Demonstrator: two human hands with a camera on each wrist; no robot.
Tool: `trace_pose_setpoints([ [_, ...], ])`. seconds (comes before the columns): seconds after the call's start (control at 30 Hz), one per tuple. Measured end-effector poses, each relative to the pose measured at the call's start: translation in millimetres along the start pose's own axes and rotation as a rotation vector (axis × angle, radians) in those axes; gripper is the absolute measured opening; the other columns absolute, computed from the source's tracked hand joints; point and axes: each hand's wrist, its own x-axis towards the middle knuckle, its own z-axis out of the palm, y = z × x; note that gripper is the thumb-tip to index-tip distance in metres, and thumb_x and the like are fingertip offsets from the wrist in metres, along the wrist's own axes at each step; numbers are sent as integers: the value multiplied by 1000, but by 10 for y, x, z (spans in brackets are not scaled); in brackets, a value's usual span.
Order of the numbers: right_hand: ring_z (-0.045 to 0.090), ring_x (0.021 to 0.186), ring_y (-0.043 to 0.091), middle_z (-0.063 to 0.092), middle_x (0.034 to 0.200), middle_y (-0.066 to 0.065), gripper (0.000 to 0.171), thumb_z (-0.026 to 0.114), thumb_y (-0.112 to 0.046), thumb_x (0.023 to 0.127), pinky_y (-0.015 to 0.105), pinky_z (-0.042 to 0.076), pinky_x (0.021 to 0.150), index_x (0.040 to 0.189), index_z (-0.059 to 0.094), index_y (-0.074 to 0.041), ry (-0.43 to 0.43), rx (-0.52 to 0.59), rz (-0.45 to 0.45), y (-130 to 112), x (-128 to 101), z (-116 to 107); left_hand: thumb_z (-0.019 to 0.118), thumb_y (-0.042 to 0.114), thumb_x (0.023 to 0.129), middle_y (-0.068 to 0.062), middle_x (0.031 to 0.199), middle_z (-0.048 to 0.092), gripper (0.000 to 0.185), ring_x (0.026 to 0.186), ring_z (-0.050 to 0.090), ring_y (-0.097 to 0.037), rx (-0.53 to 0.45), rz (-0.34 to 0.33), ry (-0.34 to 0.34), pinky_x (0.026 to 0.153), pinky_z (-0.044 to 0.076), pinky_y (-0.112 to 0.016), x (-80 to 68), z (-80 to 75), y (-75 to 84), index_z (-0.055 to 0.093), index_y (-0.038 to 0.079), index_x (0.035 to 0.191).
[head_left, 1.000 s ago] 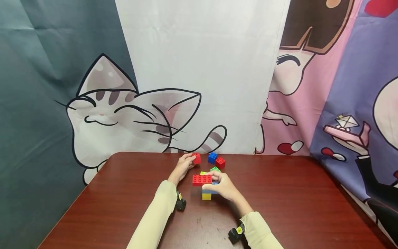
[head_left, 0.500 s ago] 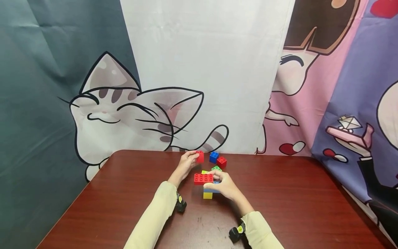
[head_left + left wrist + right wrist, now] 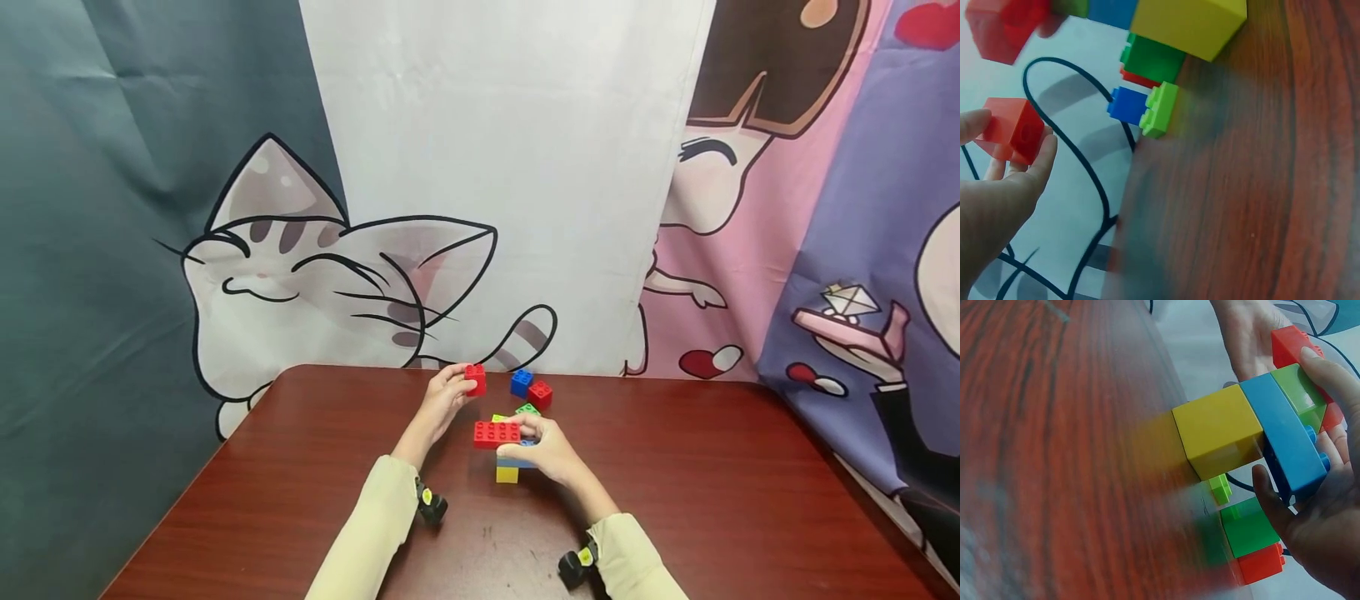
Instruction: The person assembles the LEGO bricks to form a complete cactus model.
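My left hand pinches a small square red brick between thumb and fingers, raised off the table at its far edge. My right hand grips a stack of bricks nearer the body. From the bottom, the stack has a yellow brick, a long blue brick, a light green brick and a long red brick on top. In the right wrist view a fingertip lies at the green and red bricks. The red brick's right end is partly hidden by the fingers in the head view.
Behind the stack on the brown table are loose bricks: a blue one, a red one, a green one and a lime one. A printed cloth hangs behind the table's far edge.
The left hand has shifted slightly right, then back left, turning its red brick so the studs show more. The right hand keeps its grip on the stack. The head view has shifted a little.
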Motion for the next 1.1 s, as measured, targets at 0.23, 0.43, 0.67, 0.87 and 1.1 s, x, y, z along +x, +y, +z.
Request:
trace_pose_setpoints([
  [0.23, 69, 91, 15, 71, 113, 21, 47, 76, -24, 84, 21, 56, 76, 122, 61, -1, 20, -22, 20, 16, -2, 18, 52, -4, 90, -6, 115, 64, 44, 91, 66, -9, -54, 18, -26, 85, 55, -24, -167, 27, 170, 43, -8, 133],
  [0.43, 69, 88, 12, 70, 113, 23, 49, 77, -26, 83, 21, 56, 76, 121, 61, 0, 9, -11, -1, 12, 8, 22, 51, -5, 89, 0, 111, 63, 46, 94, 65, -7, -60, 24, -76, 85, 55, -22, -317, 38, 289, 39, -9, 134],
  [0.67, 68, 88, 7, 70, 114, 22, 46, 76, -21, 84, 20, 56, 77, 122, 61, 0, 7, 10, 13, 15, -1, 11, 53, -6, 88, 3, 105, 63, 46, 96, 63, -8, 21, 21, -128, 89, 54, -25, -478, 60, 309, 41, -9, 133],
  [0.87, 69, 89, 9, 70, 115, 23, 46, 74, -18, 86, 21, 56, 77, 124, 59, 1, 1, 33, 15, 7, -7, -1, 56, -2, 89, 4, 102, 63, 48, 96, 62, -8, 83, 25, -141, 96, 53, -30, -547, 77, 331, 42, -8, 134],
  [1.1, 68, 89, 9, 71, 113, 21, 47, 75, -24, 85, 22, 56, 78, 122, 60, 0, -5, 16, 6, 31, -17, 13, 58, 3, 90, -1, 111, 63, 47, 101, 62, -10, 150, 1, -152, 101, 51, -36, -633, 44, 298, 44, -4, 135],
])
